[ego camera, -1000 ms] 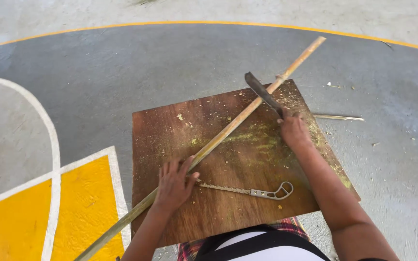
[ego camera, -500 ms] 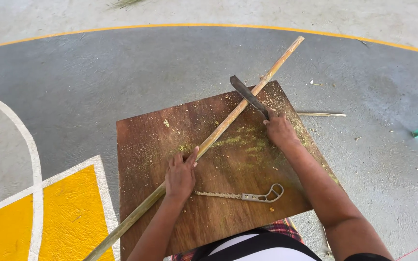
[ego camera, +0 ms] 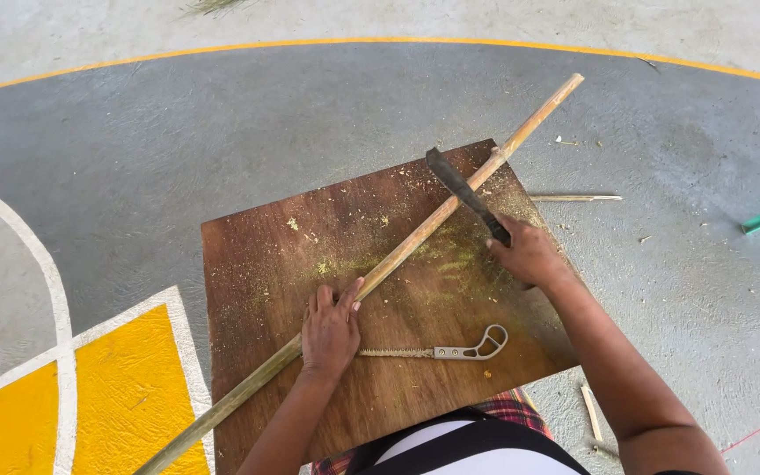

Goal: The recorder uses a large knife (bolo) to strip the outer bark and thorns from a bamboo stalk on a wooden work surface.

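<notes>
Our right hand (ego camera: 529, 253) grips the dark blade (ego camera: 464, 192), its edge across the bamboo pole (ego camera: 415, 242) at one o'clock on the wooden board (ego camera: 257, 281). Our left hand (ego camera: 331, 330) presses flat on the pole; we'd best keep those fingers clear and the pole pinned.

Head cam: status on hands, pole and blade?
Left hand flat on pole, pinning it to board. Right hand grips blade, edge across pole. Small saw lies loose on board, beside left hand, apart from pole.
</notes>
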